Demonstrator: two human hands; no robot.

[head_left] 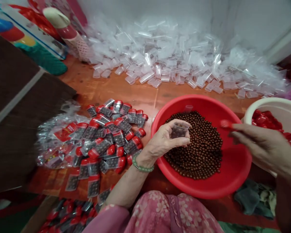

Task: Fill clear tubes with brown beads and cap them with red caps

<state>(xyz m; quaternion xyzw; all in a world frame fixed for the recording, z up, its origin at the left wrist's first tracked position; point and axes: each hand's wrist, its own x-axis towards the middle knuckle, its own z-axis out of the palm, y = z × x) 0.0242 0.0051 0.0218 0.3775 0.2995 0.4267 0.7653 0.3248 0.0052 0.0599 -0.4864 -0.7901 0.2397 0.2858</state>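
Left hand grips a clear plastic vial over a red basin of brown beads, right hand pinching a red cap closed between its fingers.

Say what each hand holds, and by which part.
The left hand grips a small clear plastic tube of brown beads around its body; the right hand pinches a red cap by its edge.

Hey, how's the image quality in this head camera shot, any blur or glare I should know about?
Head view: the right hand and the red cap it pinches look slightly blurred, while the left hand and its small clear tube look sharper. The loose clear plastic tubes throw white glare. Lighting is soft, and wide-angle bowing stretches the frame edges.
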